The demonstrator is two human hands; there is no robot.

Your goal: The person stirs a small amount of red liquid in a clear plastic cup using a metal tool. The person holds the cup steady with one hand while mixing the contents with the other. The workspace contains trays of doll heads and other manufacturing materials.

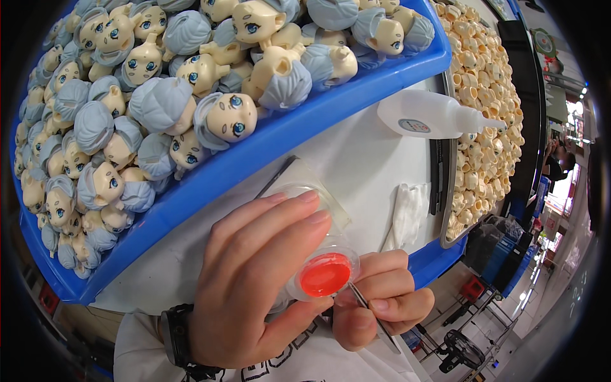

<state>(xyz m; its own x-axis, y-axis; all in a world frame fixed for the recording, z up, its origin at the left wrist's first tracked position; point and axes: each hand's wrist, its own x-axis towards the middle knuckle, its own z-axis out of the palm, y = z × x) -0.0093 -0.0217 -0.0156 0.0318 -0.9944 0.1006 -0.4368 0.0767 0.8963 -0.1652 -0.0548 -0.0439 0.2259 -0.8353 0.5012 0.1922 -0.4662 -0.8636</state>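
Red-filled cup (pixel 326 275): near table (pixel 356 153), apparently used partly, much remaining
Left hand (pixel 245 280): fingers clamped around cup
Right hand (pixel 382 302): fingers clamped on metal tool (pixel 388 339)
Doll heads (pixel 226 119): eyes (pixel 236 102) already done, in blue tray (pixel 286 134)

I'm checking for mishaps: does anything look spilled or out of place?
Nothing clearly stands out: no spill shows around the red-filled cup in the left hand, and the doll heads lie heaped in the blue tray.
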